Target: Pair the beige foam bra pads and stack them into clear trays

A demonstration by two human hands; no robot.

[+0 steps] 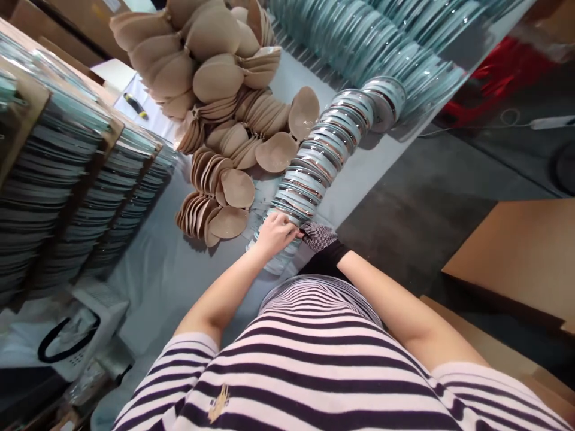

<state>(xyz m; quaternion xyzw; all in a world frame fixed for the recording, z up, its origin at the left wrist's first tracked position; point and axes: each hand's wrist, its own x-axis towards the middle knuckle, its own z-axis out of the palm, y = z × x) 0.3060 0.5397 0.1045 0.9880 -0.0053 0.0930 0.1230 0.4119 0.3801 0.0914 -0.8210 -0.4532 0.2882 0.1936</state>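
**Both hands at the near end of the packet row**

At lower centre, the left hand had its fingers curled onto the nearest clear packets, gripping their edge. The gloved right hand touched the same end; its fingers were hidden, perhaps closed. The row ran toward upper right across the grey worktop. Beige cups lay heaped just left. Farther off, teal stacks filled the top.

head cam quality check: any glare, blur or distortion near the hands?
Head view: strong wide-angle warp, table edge runs diagonally; glare streaks on the row of plastic-wrapped packs; left hand and gloved right hand reasonably sharp; red object top right is blurred; soft even light, faint shadows under the beige pads.
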